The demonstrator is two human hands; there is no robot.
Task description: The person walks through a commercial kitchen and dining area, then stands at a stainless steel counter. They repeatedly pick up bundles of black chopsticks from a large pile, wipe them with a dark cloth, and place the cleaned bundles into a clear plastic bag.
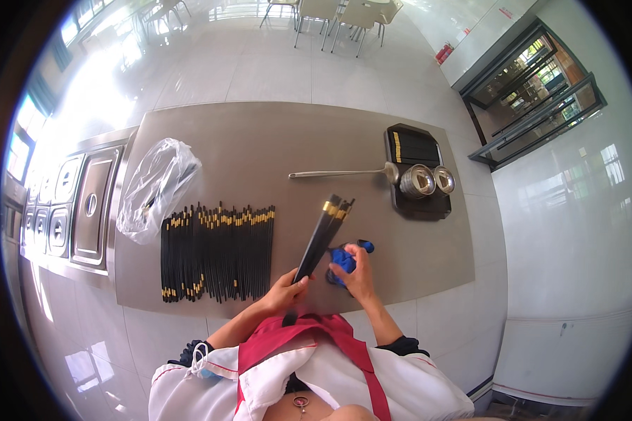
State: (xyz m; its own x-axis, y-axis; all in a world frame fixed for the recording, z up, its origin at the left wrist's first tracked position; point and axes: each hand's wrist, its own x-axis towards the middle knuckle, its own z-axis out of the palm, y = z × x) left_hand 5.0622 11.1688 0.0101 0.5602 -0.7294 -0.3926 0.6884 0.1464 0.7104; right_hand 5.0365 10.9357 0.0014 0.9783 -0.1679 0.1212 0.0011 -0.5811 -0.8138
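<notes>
My left hand (285, 291) is closed around a bundle of black chopsticks (319, 238) with gold bands, which slants up and to the right over the table. Close by on the right, my right hand (359, 275) has its fingers curled on a crumpled blue cloth (342, 262); part of the cloth is hidden by the hand. To the left of my left hand, many more black chopsticks (218, 256) lie side by side in a wide row, their gold bands at uneven heights.
A clear plastic bag (160, 186) lies at the table's left. On the right, a black tray (428, 208) holds metal bowls (418, 181) and black, gold-marked sticks (420, 146). A metal ladle (337, 173) rests toward the tray. Steel basins (91, 205) adjoin the table's left edge.
</notes>
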